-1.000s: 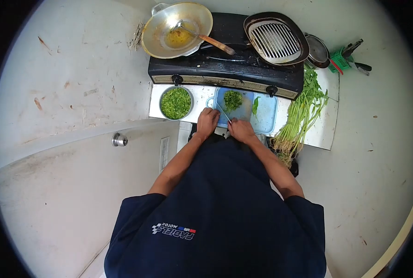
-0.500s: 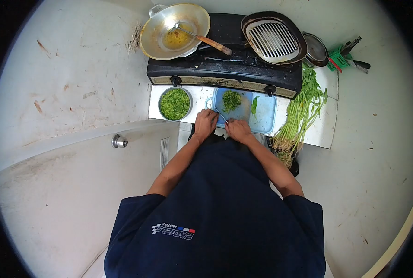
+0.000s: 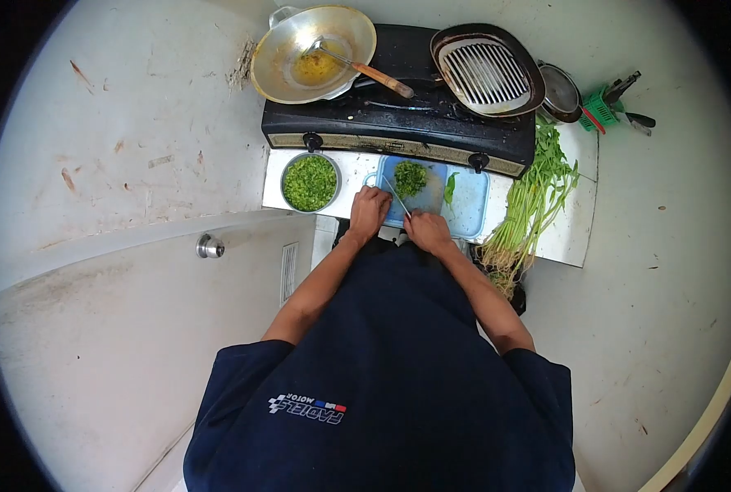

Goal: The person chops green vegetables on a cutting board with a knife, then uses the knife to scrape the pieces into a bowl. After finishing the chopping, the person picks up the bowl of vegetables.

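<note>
My right hand (image 3: 428, 231) is wrapped round the handle of a knife (image 3: 397, 197), whose thin blade slants up and left over the blue cutting board (image 3: 469, 215). My left hand (image 3: 370, 208) rests at the board's left edge with its fingers curled together; anything they pinch is too small or hidden to make out. Just beyond the blade lies a heap of chopped greens (image 3: 410, 177) on the board. A loose green leaf (image 3: 450, 189) lies to the right of that heap. Left of my left hand stands a round bowl (image 3: 284, 197) full of finely chopped greens.
Behind the board is a black gas stove (image 3: 398, 135) bearing a wok (image 3: 269, 70) with a wooden-handled spatula (image 3: 378, 76), and a grill pan (image 3: 529, 82). At right lie long-stemmed leafy greens (image 3: 538, 197) with roots over the counter edge. A green basket (image 3: 599, 107) holds utensils.
The knife's blade has swung to a steeper slant, showing more of its length. My left hand has shifted slightly toward me, down from the blade. The heap looks much the same.
</note>
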`<state>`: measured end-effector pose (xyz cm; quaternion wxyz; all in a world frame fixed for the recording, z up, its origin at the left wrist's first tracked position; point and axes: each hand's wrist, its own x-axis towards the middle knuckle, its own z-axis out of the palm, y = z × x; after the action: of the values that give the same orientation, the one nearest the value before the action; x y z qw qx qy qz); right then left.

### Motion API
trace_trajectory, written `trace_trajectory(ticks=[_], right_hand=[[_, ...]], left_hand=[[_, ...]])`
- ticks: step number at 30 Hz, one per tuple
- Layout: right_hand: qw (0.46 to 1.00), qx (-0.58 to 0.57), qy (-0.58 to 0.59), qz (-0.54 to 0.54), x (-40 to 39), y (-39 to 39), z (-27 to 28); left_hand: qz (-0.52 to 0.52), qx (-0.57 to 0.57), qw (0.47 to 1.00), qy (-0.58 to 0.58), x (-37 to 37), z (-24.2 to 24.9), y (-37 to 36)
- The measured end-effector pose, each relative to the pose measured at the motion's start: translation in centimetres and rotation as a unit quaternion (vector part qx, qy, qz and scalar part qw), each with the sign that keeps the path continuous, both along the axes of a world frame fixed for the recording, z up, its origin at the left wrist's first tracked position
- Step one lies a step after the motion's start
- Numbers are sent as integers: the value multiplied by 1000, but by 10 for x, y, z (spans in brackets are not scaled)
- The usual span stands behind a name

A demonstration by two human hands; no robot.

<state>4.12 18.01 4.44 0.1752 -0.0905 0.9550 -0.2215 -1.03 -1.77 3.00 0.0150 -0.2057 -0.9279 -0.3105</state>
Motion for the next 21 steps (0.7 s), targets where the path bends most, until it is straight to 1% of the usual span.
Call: trace_trajectory(ticks=[5,8,12,14,18,21], right_hand=[[1000,-7,-11,10,1,-2,5],[1000,-10,-18,16,1,-2,-1],[1000,-7,9,19,-4,-5,-5],[1000,-10,0,17,-5,-4,-3],[1000,-11,-13,5,-2,-1,9],[1000,-1,6,6,0,0,-4]], left_hand=[[22,-3,1000,-19,3,2,3],[25,21,999,-8,4,3,2],[14,25,1000,4,5,4,2],[10,32,999,4,6,0,-1],[29,54,998,-22,6,2,0],[31,58,997,-40,4,5,1]])
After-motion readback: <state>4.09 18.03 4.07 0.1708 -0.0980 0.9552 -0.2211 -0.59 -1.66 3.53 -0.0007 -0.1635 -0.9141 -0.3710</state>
